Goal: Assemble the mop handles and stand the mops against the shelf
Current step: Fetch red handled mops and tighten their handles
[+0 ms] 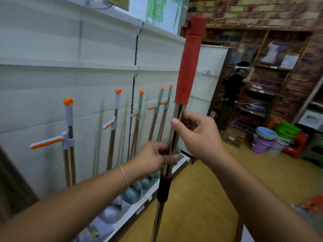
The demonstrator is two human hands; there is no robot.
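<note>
I hold a shiny metal mop handle (174, 137) nearly upright in front of me. A red grip (189, 67) caps its top and a black collar with a red ring (164, 188) sits lower down. My right hand (197, 133) grips the metal tube just under the red grip. My left hand (157, 158) grips the same tube a little lower, just above the black collar. Several assembled mops (69, 142) with orange-tipped handles lean against the white shelf (97, 55) on the left, their heads resting on the shelf's base.
Stacked plastic buckets (265, 137), a green tub and a red stool stand on the yellow floor at the right. A person (234, 88) stands at wooden shelves by the brick wall at the back. An orange object lies at the right edge.
</note>
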